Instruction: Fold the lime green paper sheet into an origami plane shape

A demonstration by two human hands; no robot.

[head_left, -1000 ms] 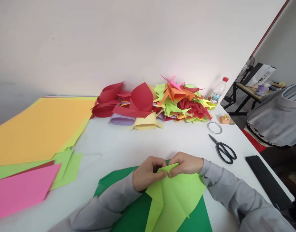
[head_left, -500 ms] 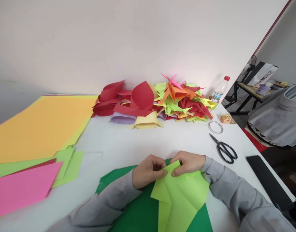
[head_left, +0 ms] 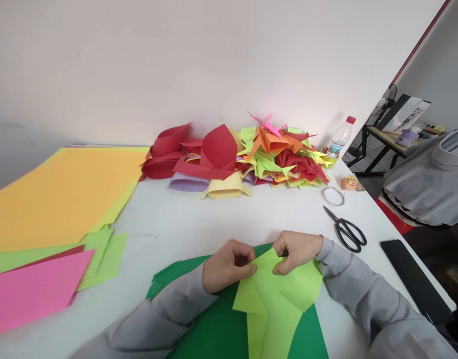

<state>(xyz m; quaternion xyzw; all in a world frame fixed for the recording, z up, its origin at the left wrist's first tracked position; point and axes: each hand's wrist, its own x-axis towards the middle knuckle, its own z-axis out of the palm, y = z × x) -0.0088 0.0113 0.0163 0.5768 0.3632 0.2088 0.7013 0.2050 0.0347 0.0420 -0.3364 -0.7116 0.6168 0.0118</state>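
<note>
A creased sheet of light green paper (head_left: 276, 304) is held up between my two hands, partly folded at its left side. My left hand (head_left: 231, 267) pinches the paper's upper left edge between thumb and fingers. On the upper right, my right hand (head_left: 298, 252) grips the same paper, its thumb in front and the other fingers behind. Beneath it lies dark green paper (head_left: 214, 324), partly covered by the light green sheet and my left sleeve.
Large orange paper sheets (head_left: 75, 189) and pink paper (head_left: 38, 294) lie at left. Folded red paper shapes (head_left: 217, 149) and a pile of origami (head_left: 277, 154) line the wall. At right are scissors (head_left: 346, 228), a tape roll (head_left: 333, 196), a bottle (head_left: 340, 138) and a black flat object (head_left: 416, 279).
My right hand has shifted slightly to the right along the light green paper's top edge. The paper's right part is bent more, while my left hand stays nearly in place.
</note>
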